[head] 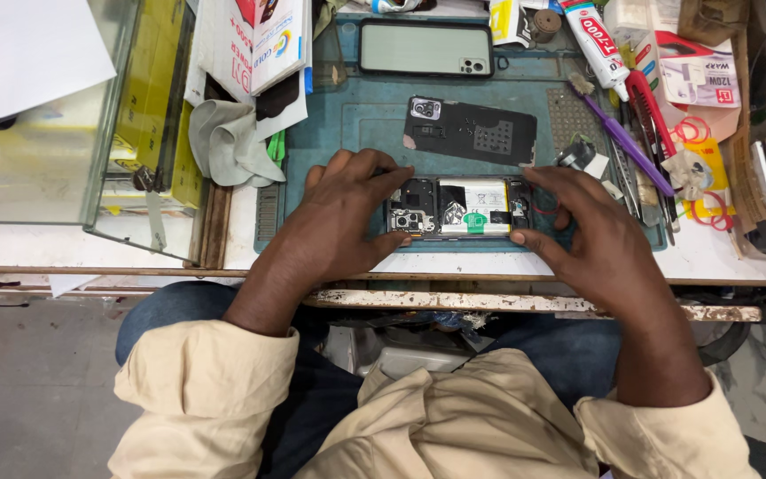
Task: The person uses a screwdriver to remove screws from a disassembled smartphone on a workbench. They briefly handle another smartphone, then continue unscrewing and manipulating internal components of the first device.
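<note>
At the centre of the frame we hold an opened phone point(459, 209), its battery and camera parts showing, on a blue mat point(356, 115): our left hand point(339, 222) grips its left end and our right hand point(591, 231) pinches its right end. Just above it lies the phone's black back cover point(472, 130), and at the top edge another phone point(425, 47) lies flat. A grey cloth point(228, 142) sits left of the mat, and a purple brush point(622, 137), red cutters point(651, 108) and a glue tube point(596, 40) crowd the upper right.
</note>
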